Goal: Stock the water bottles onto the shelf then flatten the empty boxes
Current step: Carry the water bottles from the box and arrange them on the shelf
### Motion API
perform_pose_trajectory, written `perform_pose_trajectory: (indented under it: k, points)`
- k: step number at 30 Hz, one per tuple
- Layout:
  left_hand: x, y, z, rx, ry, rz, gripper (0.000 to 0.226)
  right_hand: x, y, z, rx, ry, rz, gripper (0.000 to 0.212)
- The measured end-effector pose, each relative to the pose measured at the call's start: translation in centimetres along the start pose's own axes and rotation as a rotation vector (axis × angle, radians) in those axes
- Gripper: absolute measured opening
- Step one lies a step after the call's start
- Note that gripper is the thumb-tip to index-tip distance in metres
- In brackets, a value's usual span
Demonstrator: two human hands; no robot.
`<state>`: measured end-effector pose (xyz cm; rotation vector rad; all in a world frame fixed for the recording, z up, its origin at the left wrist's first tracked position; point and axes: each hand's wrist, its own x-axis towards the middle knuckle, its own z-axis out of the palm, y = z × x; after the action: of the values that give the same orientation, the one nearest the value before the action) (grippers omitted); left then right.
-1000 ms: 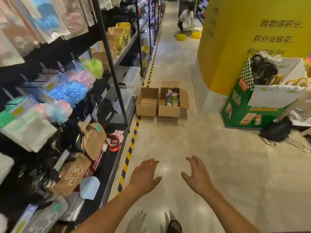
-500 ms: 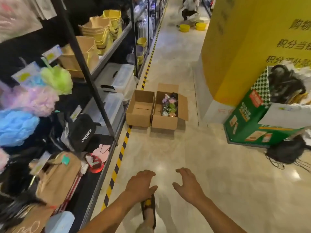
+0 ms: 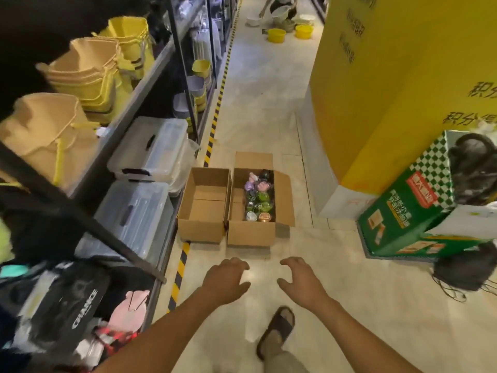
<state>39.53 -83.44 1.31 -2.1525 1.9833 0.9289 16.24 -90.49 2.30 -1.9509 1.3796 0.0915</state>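
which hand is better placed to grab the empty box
Left, likely. The left hand is open and lines up nearest the empty box by the shelf. The right hand, also open, is farther off, on the side of the box of bottles.

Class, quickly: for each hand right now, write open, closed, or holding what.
Left hand: open, fingers loosely curled, holds nothing.
Right hand: open, fingers loosely curled, holds nothing.

Empty box (image 3: 201,230), filled box (image 3: 250,235) on floor (image 3: 336,267)

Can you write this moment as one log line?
left hand: open, empty | right hand: open, empty | left box: empty | right box: holds wrapped bottles | hands: short of boxes
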Motion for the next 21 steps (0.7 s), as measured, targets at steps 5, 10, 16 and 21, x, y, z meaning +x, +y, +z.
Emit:
perform_pose_trajectory:
  k: [5,10,16,21]
  points:
    - [10.5,-0.5,-5.8,-0.004,0.012,-0.022,0.052,12.1,0.3,-6.4,-0.035,-0.008,-0.029,0.052]
    - [19.8,-0.6,-12.4,0.002,-0.012,-0.076,0.047,23.8,-0.1,-12.6,-0.088,-0.079,-0.062,0.057]
    - [29.5,-4.2,-18.1,-0.061,0.054,-0.158,0.046,36.7,-3.4,-18.5,-0.127,-0.09,-0.083,0.051]
    - [37.8,-8.1,-21.5,-0.11,0.073,-0.208,0.047,47.2,-6.4,-21.4,-0.178,-0.097,-0.119,0.044]
